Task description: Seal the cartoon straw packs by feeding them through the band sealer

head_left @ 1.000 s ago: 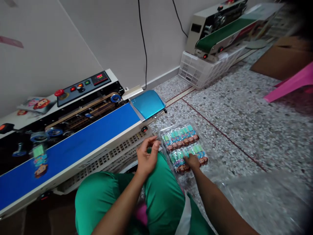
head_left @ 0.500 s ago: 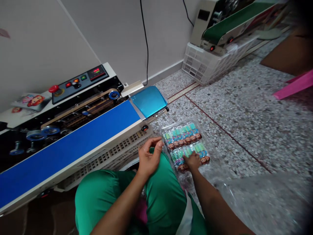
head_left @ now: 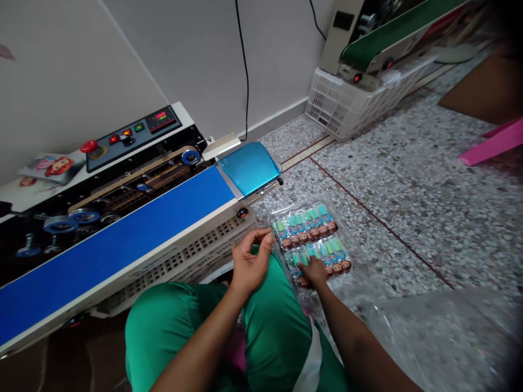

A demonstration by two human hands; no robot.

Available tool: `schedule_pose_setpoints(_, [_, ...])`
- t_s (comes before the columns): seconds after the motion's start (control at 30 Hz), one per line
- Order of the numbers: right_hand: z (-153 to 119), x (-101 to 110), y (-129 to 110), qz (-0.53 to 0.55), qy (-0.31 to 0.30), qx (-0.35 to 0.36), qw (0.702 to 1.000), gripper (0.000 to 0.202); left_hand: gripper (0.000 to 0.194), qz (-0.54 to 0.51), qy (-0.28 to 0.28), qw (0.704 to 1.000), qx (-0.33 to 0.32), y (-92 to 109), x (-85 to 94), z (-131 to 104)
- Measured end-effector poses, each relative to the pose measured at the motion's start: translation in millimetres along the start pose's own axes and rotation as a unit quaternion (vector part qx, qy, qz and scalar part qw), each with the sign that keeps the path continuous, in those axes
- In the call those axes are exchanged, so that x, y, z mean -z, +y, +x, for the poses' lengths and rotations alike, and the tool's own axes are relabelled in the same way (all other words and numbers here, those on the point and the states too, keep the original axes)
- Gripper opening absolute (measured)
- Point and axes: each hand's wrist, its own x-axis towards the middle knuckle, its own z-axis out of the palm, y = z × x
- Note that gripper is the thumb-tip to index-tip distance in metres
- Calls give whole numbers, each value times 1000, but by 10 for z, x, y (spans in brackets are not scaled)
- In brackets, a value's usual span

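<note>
A clear plastic tray (head_left: 329, 200) lies on the floor, holding two rows of small doll-shaped pieces (head_left: 311, 220) with brown heads and blue-green bodies. My right hand (head_left: 314, 270) is over the nearer row, its fingers reaching down, slightly apart, onto the pieces toward the left end. It covers some of them, and no piece shows lifted in it. My left hand (head_left: 251, 261) rests by my green-clad knee. Its fingers are curled, with thumb and forefinger close together beside the tray's left edge; what they hold, if anything, is hidden.
A band-sealing machine with a blue conveyor belt (head_left: 134, 234) and lit control panel (head_left: 134, 133) runs along the left. A blue plate (head_left: 250, 169) forms its end. Clear plastic (head_left: 441, 332) lies at lower right. Another machine with a green belt (head_left: 392, 38) stands on a white crate (head_left: 339, 103).
My right hand has shifted a little left along the nearer row, uncovering pieces at its right. My left hand has stayed nearly still.
</note>
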Motion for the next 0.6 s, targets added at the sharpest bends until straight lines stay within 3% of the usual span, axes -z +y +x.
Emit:
schedule_pose_setpoints(0.23, [-76, -79, -89, 9, -16, 36, 999, 62, 22, 4, 1, 1000, 6, 8, 4, -4])
schedule_pose_setpoints(0.6, [-199, -211, -172, 68, -47, 79, 993, 36, 22, -2, 11, 1000, 7, 8, 27, -12])
